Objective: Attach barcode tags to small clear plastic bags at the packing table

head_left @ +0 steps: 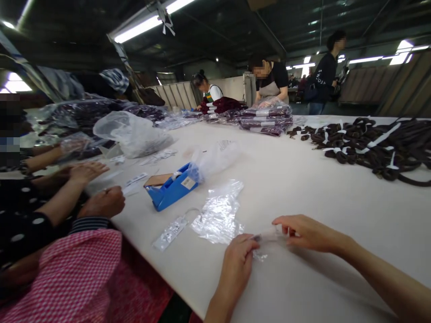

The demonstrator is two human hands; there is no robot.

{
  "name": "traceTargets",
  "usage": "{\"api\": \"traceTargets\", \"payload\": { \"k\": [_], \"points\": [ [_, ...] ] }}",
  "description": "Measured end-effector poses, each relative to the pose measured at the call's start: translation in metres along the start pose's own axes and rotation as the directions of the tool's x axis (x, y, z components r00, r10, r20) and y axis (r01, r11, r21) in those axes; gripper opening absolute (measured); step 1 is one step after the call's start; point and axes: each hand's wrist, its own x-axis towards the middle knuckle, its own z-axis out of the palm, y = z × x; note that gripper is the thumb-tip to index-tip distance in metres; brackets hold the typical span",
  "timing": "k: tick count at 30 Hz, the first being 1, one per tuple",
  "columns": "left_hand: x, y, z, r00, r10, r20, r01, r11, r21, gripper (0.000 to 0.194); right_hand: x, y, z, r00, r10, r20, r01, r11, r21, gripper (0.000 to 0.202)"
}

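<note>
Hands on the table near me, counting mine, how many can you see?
4: my left hand and right hand pinching a clear plastic strip, plus a neighbour's two hands at left. More may be hidden.

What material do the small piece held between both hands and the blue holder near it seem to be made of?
The small piece, pinched by the left hand and the right hand, looks like thin clear plastic film: the table shows through it and it glints. The blue holder seems to be rigid plastic with a smooth, even colour, though painted metal cannot be excluded.
</note>
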Motion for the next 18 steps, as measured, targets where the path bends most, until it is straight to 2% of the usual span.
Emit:
{"api": "traceTargets", "payload": {
  "k": [3,5,8,10,13,16,18],
  "points": [
    [0.000,-0.002,0.000,1.000,0.014,0.003,-0.014,1.000,0.022,0.035,-0.019,0.022,-0.009,0.999,0.051,0.012,-0.052,0.975,0.218,0.035],
    [0.001,-0.002,0.001,0.999,0.041,0.012,-0.042,0.998,0.044,0.036,-0.027,0.034,-0.008,0.996,0.084,-0.006,-0.076,0.938,0.338,0.029],
    [0.001,-0.002,0.002,0.995,0.097,0.006,-0.097,0.990,0.102,0.033,-0.028,0.043,0.001,0.989,0.118,-0.085,-0.083,0.937,0.340,0.025],
    [0.001,0.000,0.003,0.991,0.133,-0.004,-0.131,0.981,0.140,0.031,-0.023,0.040,0.006,0.972,0.144,-0.186,-0.088,0.956,0.281,0.021],
    [0.001,0.003,0.003,0.987,0.162,-0.003,-0.160,0.972,0.172,0.029,-0.013,0.023,0.011,0.927,0.152,-0.343,-0.089,0.977,0.194,0.024],
    [0.002,0.006,0.003,0.985,0.173,0.001,-0.170,0.968,0.184,0.028,-0.001,0.002,0.019,0.932,0.132,-0.337,-0.098,0.988,0.115,0.041],
    [0.003,0.008,0.003,0.985,0.170,0.002,-0.167,0.968,0.189,0.027,0.005,-0.006,0.029,0.949,0.128,-0.288,-0.107,0.991,0.085,0.038]
  ]
}}
